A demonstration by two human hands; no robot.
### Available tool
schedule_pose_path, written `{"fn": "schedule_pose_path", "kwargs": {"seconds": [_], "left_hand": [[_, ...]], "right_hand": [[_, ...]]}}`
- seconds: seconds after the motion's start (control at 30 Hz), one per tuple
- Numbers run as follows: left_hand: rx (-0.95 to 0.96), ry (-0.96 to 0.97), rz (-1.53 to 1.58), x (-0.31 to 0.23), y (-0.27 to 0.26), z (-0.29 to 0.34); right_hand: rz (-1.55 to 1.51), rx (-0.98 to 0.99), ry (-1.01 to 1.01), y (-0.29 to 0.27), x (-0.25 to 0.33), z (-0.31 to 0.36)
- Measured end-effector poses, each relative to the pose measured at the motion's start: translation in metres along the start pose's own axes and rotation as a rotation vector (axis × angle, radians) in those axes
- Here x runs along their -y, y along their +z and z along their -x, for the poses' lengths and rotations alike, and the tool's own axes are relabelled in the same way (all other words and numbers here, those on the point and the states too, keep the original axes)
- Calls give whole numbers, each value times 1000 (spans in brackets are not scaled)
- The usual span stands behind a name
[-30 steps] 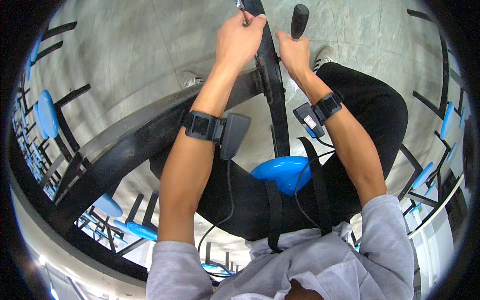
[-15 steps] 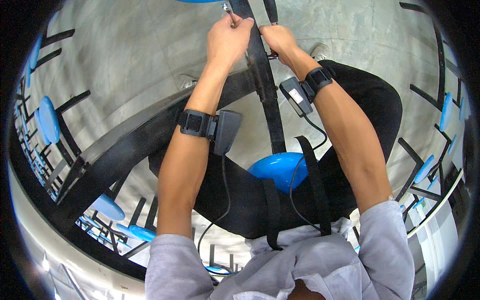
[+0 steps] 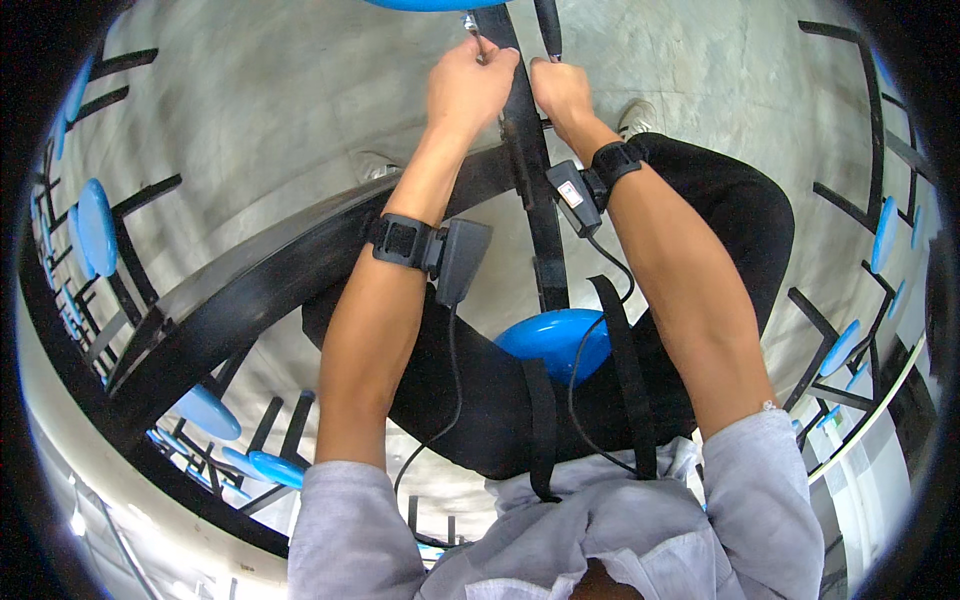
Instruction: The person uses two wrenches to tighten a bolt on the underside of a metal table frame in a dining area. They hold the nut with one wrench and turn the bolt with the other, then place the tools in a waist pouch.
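My left hand (image 3: 470,90) is closed around a slim, shiny metal wrench (image 3: 475,38), whose end sticks up past the fingers. It is close against the left side of a black metal beam (image 3: 525,120). Just across the beam, my right hand (image 3: 562,92) is closed on a black-handled tool (image 3: 547,28). A bit of metal shows where the handle meets my fist; the tool's working end is hidden. A blue round seat (image 3: 430,4) shows at the top edge, and another blue seat (image 3: 550,335) lies between my thighs at the beam's near end.
A thick black frame bar (image 3: 270,235) curves from the beam toward the lower left, beside a pale tabletop edge (image 3: 70,440). More blue seats (image 3: 97,228) on black frames stand to both sides. Grey concrete floor (image 3: 280,90) lies beneath. Thin cables (image 3: 457,390) run from my wrist straps.
The view has shifted slightly. My right hand has moved a little down along the beam, and the metal part seen below it earlier is now mostly hidden. Both hands keep their grips.
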State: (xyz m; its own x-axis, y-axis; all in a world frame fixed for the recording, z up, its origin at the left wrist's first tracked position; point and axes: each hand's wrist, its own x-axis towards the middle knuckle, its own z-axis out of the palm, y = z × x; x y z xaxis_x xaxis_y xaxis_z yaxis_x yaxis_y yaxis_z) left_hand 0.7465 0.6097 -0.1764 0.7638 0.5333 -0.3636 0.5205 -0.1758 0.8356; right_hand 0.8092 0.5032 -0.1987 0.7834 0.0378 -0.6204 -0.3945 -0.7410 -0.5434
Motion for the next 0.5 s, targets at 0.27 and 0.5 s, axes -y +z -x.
{"fn": "schedule_pose_path", "kwargs": {"seconds": [0.27, 0.5], "left_hand": [[27, 21, 55, -5, 0, 2], [17, 9, 54, -4, -2, 0]], "right_hand": [[-322, -314, -384, 9, -47, 12], [-235, -145, -274, -1, -28, 13]]}}
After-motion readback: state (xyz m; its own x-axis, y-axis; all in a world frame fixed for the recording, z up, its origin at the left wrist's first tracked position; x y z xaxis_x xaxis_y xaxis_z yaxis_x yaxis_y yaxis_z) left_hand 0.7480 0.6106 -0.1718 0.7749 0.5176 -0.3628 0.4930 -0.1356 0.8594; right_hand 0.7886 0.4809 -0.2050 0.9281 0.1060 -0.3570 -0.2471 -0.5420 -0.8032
